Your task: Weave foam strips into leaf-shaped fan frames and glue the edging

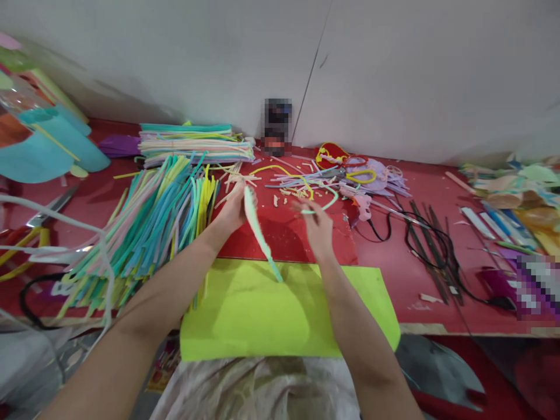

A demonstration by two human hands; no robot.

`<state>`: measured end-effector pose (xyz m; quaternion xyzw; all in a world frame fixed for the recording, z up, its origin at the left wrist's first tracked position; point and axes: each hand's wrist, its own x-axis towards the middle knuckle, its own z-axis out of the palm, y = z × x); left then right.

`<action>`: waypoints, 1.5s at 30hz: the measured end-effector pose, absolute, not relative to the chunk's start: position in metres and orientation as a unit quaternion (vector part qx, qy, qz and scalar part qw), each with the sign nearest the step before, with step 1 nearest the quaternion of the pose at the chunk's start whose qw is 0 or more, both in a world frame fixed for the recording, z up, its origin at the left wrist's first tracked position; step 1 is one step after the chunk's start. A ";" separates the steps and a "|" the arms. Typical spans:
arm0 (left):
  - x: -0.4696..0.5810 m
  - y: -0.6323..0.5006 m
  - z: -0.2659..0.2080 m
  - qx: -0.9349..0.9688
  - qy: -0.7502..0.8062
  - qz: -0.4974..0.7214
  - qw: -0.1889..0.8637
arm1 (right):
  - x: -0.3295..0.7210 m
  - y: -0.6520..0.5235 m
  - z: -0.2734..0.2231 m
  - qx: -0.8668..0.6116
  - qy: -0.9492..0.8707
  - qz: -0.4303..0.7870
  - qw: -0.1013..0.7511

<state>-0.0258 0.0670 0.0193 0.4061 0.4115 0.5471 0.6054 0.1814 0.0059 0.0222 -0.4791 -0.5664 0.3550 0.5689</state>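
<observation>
My left hand [236, 207] is closed around the top of a pale green fuzzy strip [259, 230], wide in the middle and narrowing to a darker green end. The strip hangs slantwise over the yellow-green sheet [245, 309]. My right hand [319, 226], partly blurred, is pinched on a thin pale green pipe cleaner [333, 200] that curves up and away to the right. A red board [284, 239] lies beneath both hands. Beyond them are small pale scraps [291, 195] and loose lilac stems [291, 181].
At left, a heap of coloured pipe cleaners [153, 216] lies before stacked bundles [192, 143]. Scissors [48, 213] and white cables [105, 256] are further left. A pink glue gun [362, 205] with a black cord [411, 245] sits right, near dark rods [431, 251].
</observation>
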 end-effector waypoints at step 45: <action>-0.013 0.053 0.016 0.357 0.391 0.560 0.637 | 0.212 0.005 0.036 -0.505 -0.570 0.208 0.613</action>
